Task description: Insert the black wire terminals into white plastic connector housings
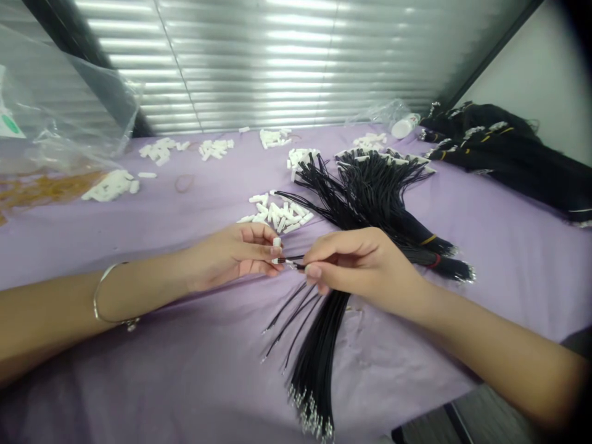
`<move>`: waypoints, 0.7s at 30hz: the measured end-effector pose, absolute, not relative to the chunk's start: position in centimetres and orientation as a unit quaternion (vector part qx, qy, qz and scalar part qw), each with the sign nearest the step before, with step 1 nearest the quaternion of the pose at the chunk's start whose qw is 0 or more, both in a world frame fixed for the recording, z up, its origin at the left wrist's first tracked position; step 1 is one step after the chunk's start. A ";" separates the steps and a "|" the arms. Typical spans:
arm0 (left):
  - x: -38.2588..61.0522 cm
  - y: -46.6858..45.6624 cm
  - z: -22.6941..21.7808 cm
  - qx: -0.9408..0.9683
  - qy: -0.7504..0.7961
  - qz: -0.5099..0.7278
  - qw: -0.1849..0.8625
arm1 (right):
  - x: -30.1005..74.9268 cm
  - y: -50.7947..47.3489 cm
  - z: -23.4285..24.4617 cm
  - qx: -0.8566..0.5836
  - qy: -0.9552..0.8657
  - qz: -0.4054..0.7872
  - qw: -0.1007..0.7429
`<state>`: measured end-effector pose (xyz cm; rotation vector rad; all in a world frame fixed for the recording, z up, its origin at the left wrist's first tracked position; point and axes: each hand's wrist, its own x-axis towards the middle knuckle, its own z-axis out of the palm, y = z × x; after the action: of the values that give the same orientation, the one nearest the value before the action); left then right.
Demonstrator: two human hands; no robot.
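My left hand (235,258) is closed around a small white plastic connector (277,242), pinched at the fingertips. My right hand (356,262) pinches the metal-tipped ends of thin black wires (290,260) and holds them against the connector. A loose bundle of black wires (319,351) runs from under my right hand toward the near table edge. A few single wires (287,317) splay out beside it. A pile of white connectors (280,216) lies just beyond my hands on the purple cloth (185,370).
Bundled black wires with white connectors (374,185) fan out behind my right hand, and more black bundles (509,154) lie far right. Small heaps of white connectors (161,150) dot the far cloth. A clear plastic bag (55,117) stands far left, and window blinds (287,61) run behind.
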<state>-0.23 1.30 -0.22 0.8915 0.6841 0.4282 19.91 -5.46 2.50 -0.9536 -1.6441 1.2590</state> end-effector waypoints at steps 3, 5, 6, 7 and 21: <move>-0.3 1.3 -0.3 0.435 0.329 0.197 0.815 | 19.9 -5.4 2.8 -0.448 -0.642 0.462 0.415; -0.4 1.3 -0.4 0.446 0.334 0.186 0.809 | 20.0 -5.3 2.7 -0.482 -0.637 0.445 0.405; -0.4 1.4 -0.5 0.449 0.336 0.180 0.808 | 20.1 -5.3 2.7 -0.492 -0.636 0.443 0.397; -0.4 1.4 -0.5 0.452 0.336 0.176 0.807 | 20.2 -5.2 2.6 -0.500 -0.636 0.442 0.387; -0.5 1.1 -0.5 0.503 0.290 0.172 0.796 | 20.3 -4.4 1.6 -0.465 -0.499 0.648 0.341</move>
<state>-0.47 1.07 -0.49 1.0803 0.6235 0.3697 20.26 -4.40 1.59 -1.2091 -1.2972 1.6847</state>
